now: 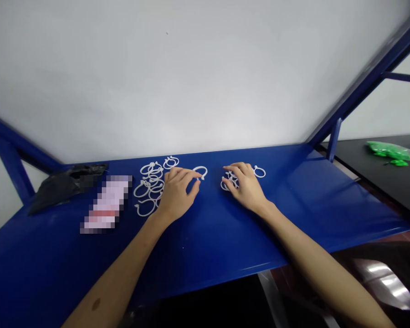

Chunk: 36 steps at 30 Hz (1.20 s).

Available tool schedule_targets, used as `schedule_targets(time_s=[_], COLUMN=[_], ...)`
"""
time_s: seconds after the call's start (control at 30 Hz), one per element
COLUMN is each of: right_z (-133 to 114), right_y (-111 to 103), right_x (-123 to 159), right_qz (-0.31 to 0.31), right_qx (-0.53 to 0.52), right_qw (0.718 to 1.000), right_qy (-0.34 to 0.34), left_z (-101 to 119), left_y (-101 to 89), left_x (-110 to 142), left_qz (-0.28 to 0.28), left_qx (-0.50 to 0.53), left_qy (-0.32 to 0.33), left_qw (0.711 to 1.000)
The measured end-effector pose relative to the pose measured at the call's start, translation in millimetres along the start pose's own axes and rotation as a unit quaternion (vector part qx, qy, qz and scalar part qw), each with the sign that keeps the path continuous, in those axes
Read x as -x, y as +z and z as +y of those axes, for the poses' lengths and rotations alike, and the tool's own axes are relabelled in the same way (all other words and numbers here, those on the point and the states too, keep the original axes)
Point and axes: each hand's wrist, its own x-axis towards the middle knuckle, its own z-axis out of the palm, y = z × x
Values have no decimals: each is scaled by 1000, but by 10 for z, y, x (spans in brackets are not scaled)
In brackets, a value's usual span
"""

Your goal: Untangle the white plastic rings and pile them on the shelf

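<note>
My left hand [178, 193] is over the blue table, thumb and forefinger closed in a pinch on the end of a white curtain ring [201, 168]. Beside and partly under that hand lies a loose pile of several white curtain rings [149, 187], some with their knobbed ends apart. Over a smaller group of white rings [224, 184], my right hand [246, 186] has its fingers spread and curved, thumb apart from the forefinger. Its palm and fingers hide part of this group. One more ring [259, 171] lies just past the right hand's far side.
A blurred-out pinkish packet [111, 200] and a black plastic bag [64, 184] lie on the left of the blue table [205, 255]. Blue frame posts [335, 139] rise at both sides before a pale wall. On a black table at right is a bag of green pieces [391, 150].
</note>
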Motion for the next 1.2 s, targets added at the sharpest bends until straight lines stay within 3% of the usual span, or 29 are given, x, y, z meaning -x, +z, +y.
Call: schedule_targets(time_s=[0.1,0.27,0.37,0.5,0.6,0.7,0.9,1.07,1.2], right_z=[-81,-182,-218,-265,-302,-326,-327,-357,-345], right_y=[-32,0,53,82,75,73,109,94,111], right_x=[10,49,75,93,100,111,166,208,196], right_qz=[-25,-43,-31,-11,1,0,-6,-7,-1], right_qx=[-64,-171,-185,-192,-207,-223,-200,-130,-110], right_qw=[997,983,982,980,975,971,971,978,980], right_qy=[-41,-51,-37,-53,-78,-91,-129,-165,-167], left_z=[154,184,161,178,213,252,335,360,328], left_y=[-63,-58,-11,53,77,82,90,94,118], left_x=[7,23,33,59,93,131,192,205,174], left_qz=[-55,-167,-160,-117,-89,-58,29,75,53], left_qx=[137,336,384,415,407,348,238,204,203], left_qy=[-42,-162,-213,-252,-250,-227,-110,-24,-19], left_qw=[988,913,884,866,874,908,964,976,978])
